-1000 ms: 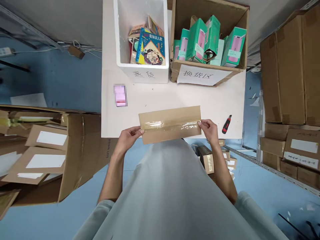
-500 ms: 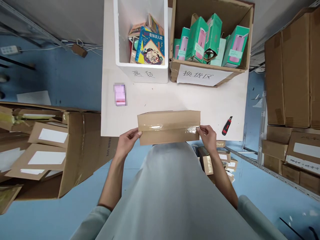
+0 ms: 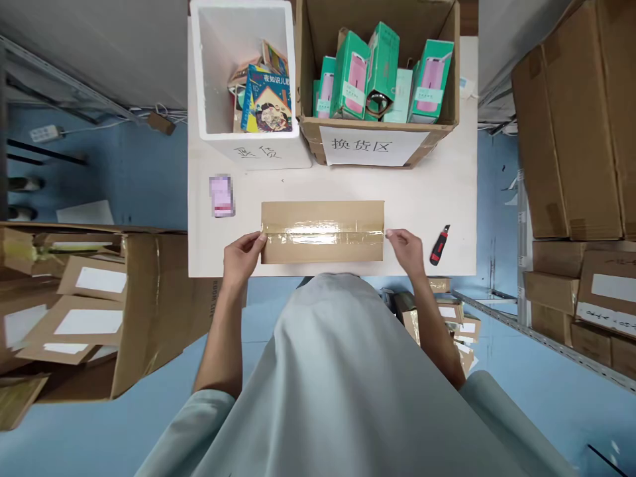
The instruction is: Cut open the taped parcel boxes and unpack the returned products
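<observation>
A long, flat cardboard box [image 3: 322,252] lies on the white table in front of me, with shiny clear tape [image 3: 318,232] along its middle seam. At its left end, my left hand [image 3: 243,257] pinches the edge, thumb on the tape line. My right hand [image 3: 407,249] is closed in a pinch right at the box's right edge. Whether those fingertips hold the box, the tape end or nothing cannot be made out. To the right of that hand lies a red and black box cutter [image 3: 440,245] with its blade end pointing away from me.
A white foam bin [image 3: 199,86] with books and a carton [image 3: 454,79] with several green boxes [image 3: 350,76] stand at the table's back. A blurred pink item [image 3: 221,196] lies left. Big boxes [image 3: 144,311] stand on the floor left; stacked cartons [image 3: 576,132] rise right.
The box has moved away from my body, from the table's front edge onto the tabletop, and its taped top now faces up. My hands moved with it. The view has shifted a little.
</observation>
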Action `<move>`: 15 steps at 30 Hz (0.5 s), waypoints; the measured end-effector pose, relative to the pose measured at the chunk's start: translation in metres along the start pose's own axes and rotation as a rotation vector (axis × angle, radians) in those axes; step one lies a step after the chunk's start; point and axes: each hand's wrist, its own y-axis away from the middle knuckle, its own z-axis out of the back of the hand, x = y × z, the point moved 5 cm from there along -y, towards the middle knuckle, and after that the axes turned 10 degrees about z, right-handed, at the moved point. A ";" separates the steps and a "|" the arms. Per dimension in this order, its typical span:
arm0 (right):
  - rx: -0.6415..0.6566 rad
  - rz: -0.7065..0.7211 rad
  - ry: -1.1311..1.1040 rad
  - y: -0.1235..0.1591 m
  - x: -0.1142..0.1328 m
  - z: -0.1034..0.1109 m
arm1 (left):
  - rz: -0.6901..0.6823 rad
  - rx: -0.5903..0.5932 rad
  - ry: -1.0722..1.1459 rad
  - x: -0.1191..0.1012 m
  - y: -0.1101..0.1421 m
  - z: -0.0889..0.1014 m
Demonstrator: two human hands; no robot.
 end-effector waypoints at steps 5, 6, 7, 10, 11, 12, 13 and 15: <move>-0.218 -0.313 0.542 -0.026 -0.091 0.086 | -0.080 -0.050 -0.013 -0.003 0.025 0.004; -0.210 -0.463 0.654 -0.026 -0.111 0.100 | -0.089 -0.053 -0.010 -0.004 0.030 0.004; -0.189 -0.575 0.715 -0.024 -0.128 0.111 | -0.095 -0.053 -0.008 -0.005 0.035 0.004; -0.140 -0.736 0.742 -0.014 -0.161 0.124 | -0.101 -0.049 -0.008 -0.006 0.044 0.000; -0.133 -0.748 0.726 -0.011 -0.167 0.123 | -0.102 -0.048 -0.010 -0.006 0.044 -0.001; -0.128 -0.759 0.710 -0.007 -0.171 0.122 | -0.101 -0.043 -0.011 -0.006 0.044 -0.003; -0.128 -0.766 0.692 -0.005 -0.174 0.121 | -0.099 -0.036 -0.010 -0.006 0.043 -0.004; -0.146 -0.760 0.645 -0.002 -0.176 0.118 | -0.089 -0.017 0.006 -0.006 0.038 -0.007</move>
